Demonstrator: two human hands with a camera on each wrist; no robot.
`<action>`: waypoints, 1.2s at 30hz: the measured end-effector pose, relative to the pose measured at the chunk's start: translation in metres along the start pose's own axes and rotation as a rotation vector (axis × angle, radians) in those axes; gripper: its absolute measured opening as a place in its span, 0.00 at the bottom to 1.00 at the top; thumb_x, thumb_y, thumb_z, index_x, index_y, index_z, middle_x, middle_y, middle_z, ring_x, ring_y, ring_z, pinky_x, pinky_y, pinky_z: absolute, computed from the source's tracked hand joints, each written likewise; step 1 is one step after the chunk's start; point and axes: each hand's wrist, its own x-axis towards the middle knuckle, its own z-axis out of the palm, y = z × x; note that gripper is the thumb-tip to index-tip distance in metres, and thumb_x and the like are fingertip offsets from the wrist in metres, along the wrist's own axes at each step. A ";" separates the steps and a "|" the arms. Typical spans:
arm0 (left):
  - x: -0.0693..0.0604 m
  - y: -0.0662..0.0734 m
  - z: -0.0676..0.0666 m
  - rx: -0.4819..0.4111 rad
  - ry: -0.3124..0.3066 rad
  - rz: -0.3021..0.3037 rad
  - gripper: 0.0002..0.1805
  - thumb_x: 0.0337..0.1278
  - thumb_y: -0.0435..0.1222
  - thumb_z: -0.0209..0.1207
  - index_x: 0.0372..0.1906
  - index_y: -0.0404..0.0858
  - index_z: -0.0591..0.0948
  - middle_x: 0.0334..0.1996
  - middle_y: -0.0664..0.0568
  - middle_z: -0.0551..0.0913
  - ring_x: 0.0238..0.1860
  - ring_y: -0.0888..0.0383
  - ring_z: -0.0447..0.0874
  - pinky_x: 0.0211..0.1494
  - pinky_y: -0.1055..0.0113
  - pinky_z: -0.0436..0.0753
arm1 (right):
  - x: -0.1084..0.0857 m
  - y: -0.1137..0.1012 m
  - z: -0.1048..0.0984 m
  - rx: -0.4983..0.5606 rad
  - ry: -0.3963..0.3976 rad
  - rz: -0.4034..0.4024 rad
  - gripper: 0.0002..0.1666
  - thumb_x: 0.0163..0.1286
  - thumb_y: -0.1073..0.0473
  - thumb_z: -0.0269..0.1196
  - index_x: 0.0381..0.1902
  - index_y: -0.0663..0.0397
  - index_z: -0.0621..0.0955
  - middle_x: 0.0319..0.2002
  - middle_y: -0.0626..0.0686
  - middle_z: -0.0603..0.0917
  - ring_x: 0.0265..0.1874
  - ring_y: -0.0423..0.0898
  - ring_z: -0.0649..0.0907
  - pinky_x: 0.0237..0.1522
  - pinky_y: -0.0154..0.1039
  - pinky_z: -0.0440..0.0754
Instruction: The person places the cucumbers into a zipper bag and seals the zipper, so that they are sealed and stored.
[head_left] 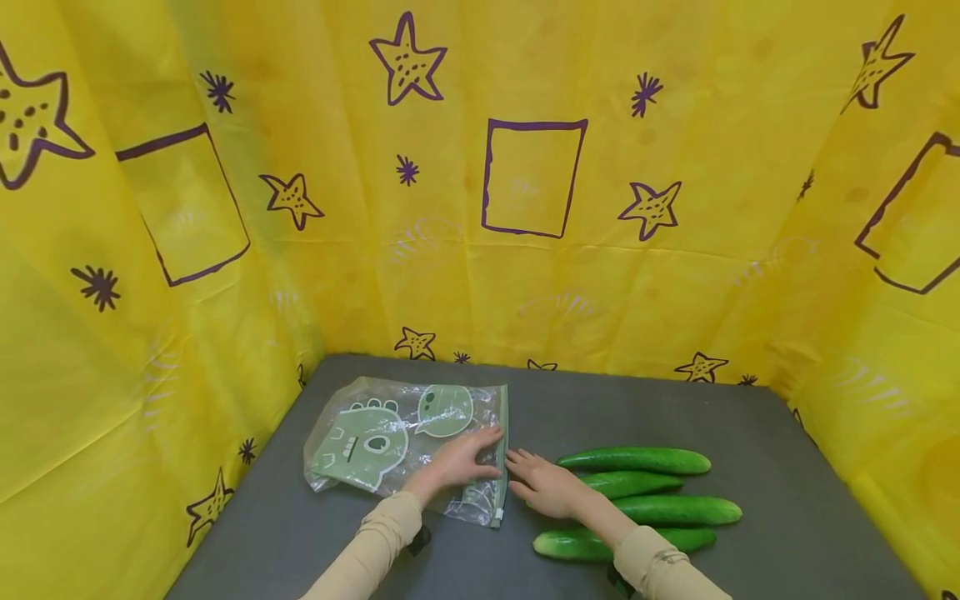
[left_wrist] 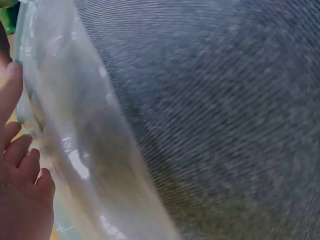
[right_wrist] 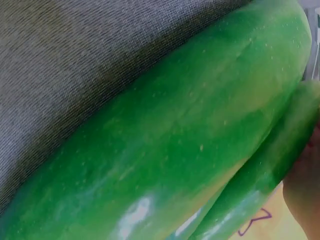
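A clear zip bag [head_left: 442, 454] with green cartoon prints lies flat on the left of the table, its green zip edge [head_left: 504, 408] facing right and a white slider [head_left: 498, 514] at the near end. My left hand [head_left: 459, 458] rests on the bag by that edge, thumb and fingers spread apart. In the left wrist view, the left hand [left_wrist: 25, 175] appears beside the clear plastic [left_wrist: 90, 135]. Just right of the zip edge is my right hand [head_left: 551, 487], fingers extended towards it and holding nothing visible. Its wrist passes above several green cucumbers [head_left: 675, 510]; one cucumber [right_wrist: 165, 130] fills the right wrist view.
The cucumbers lie roughly side by side on the right half of the dark grey table [head_left: 795, 517]. Yellow curtains [head_left: 525, 292] with purple stars and squares enclose the back and both sides of the table.
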 end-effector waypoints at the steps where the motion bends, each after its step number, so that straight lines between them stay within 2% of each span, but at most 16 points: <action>1: 0.000 -0.001 0.002 0.010 0.000 0.002 0.40 0.53 0.50 0.63 0.68 0.37 0.66 0.70 0.46 0.64 0.69 0.48 0.64 0.72 0.52 0.66 | 0.001 0.000 0.001 -0.015 -0.003 -0.004 0.28 0.76 0.50 0.47 0.67 0.60 0.67 0.70 0.58 0.65 0.71 0.60 0.62 0.70 0.59 0.62; 11: -0.001 -0.006 0.015 -0.037 0.006 0.004 0.38 0.52 0.46 0.65 0.67 0.37 0.68 0.69 0.46 0.67 0.68 0.45 0.65 0.70 0.51 0.68 | 0.004 -0.006 0.005 -0.242 0.000 -0.032 0.27 0.73 0.50 0.50 0.65 0.57 0.71 0.68 0.55 0.70 0.69 0.54 0.66 0.70 0.50 0.67; 17: -0.002 -0.007 0.020 -0.019 0.030 0.007 0.37 0.52 0.48 0.64 0.67 0.39 0.69 0.69 0.48 0.68 0.68 0.48 0.66 0.69 0.52 0.69 | 0.004 -0.015 0.003 -0.254 -0.045 0.000 0.27 0.71 0.53 0.51 0.65 0.57 0.71 0.67 0.55 0.71 0.67 0.55 0.70 0.68 0.48 0.70; 23: -0.005 -0.006 0.021 -0.029 0.099 0.038 0.33 0.49 0.45 0.66 0.62 0.38 0.74 0.65 0.47 0.72 0.64 0.47 0.72 0.65 0.52 0.73 | 0.007 -0.022 0.003 -0.280 -0.069 0.057 0.27 0.70 0.52 0.51 0.65 0.55 0.72 0.67 0.54 0.71 0.66 0.53 0.70 0.67 0.46 0.71; 29: -0.005 -0.004 0.019 -0.126 0.132 0.019 0.29 0.48 0.42 0.67 0.58 0.39 0.78 0.61 0.48 0.77 0.59 0.47 0.77 0.62 0.53 0.77 | 0.011 -0.024 0.005 -0.313 -0.077 0.107 0.26 0.69 0.52 0.52 0.64 0.51 0.72 0.67 0.52 0.71 0.66 0.52 0.72 0.65 0.45 0.74; 33: -0.005 -0.007 0.018 -0.193 0.148 0.001 0.25 0.47 0.39 0.67 0.54 0.39 0.81 0.55 0.48 0.82 0.55 0.49 0.81 0.58 0.56 0.81 | 0.013 -0.023 0.007 -0.313 -0.082 0.120 0.27 0.69 0.52 0.53 0.65 0.49 0.72 0.67 0.51 0.71 0.65 0.50 0.72 0.63 0.44 0.75; 36: -0.005 -0.009 0.017 -0.274 0.152 -0.006 0.22 0.49 0.36 0.67 0.52 0.37 0.82 0.51 0.45 0.84 0.51 0.48 0.83 0.54 0.59 0.83 | 0.013 -0.021 0.008 -0.314 -0.079 0.123 0.27 0.69 0.53 0.53 0.65 0.49 0.72 0.67 0.51 0.71 0.65 0.50 0.73 0.62 0.44 0.76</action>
